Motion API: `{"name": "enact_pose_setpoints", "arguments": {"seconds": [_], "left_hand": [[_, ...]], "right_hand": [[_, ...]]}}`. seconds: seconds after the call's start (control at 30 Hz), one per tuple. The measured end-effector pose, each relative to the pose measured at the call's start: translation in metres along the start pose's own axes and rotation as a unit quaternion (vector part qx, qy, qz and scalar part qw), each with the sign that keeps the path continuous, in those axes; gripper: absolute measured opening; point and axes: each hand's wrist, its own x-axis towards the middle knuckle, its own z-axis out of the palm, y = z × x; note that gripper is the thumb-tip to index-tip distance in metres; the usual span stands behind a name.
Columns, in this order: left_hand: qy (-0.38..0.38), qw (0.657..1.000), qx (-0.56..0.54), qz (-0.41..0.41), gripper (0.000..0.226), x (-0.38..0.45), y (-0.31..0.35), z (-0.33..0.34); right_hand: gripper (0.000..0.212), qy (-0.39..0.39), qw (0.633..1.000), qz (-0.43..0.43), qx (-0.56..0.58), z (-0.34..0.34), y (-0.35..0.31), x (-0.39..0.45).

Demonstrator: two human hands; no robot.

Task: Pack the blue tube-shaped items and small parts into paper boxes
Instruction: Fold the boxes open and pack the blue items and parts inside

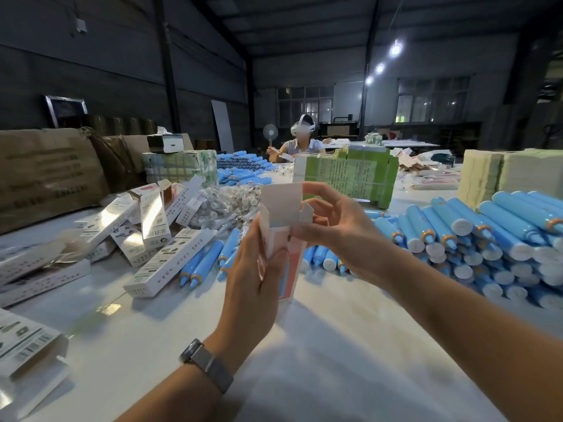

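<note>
Paper box (pixel 285 239), pink-and-white, upright, top flaps open, left hand (pixel 256 278) gripping its body, right hand (pixel 332 223) pinching a flap.

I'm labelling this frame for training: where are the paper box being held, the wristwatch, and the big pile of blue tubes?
paper box (pixel 281 205): head view, on its raised top flap.
wristwatch (pixel 210 367): head view, on its band.
pile of blue tubes (pixel 499 236): head view, on one tube's body.

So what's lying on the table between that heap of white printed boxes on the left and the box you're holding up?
In the head view, a few loose blue tubes lie there on the white table, beside one closed white box.
</note>
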Motion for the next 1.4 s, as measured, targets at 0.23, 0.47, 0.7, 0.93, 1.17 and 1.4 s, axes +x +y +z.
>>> {"name": "enact_pose_setpoints", "arguments": {"seconds": [0.23,0.47,0.7,0.93,1.17,1.4], "left_hand": [[-0.020,0.999,-0.026,0.038,0.057,0.001,0.005,-0.005],[-0.046,0.997,-0.051,0.042,0.059,0.005,0.004,-0.009],[-0.047,0.997,-0.038,0.058,0.049,0.006,0.003,-0.011],[-0.033,0.997,-0.029,0.058,0.034,0.008,0.002,-0.012],[-0.034,0.997,-0.025,0.065,0.032,0.008,0.004,-0.012],[-0.039,0.997,-0.030,0.054,0.038,0.008,0.007,-0.011]], "right_hand": [[0.050,0.088,0.989,-0.094,-0.070,0.005,0.005,-0.002],[0.048,0.081,0.983,-0.138,-0.086,0.009,0.006,-0.006],[0.042,0.089,0.982,-0.148,-0.076,0.011,0.008,-0.007],[0.038,0.085,0.980,-0.154,-0.088,0.011,0.010,-0.008],[0.030,0.084,0.978,-0.149,-0.119,0.010,0.012,-0.006],[0.022,0.074,0.970,-0.160,-0.170,0.007,0.009,-0.005]]}}
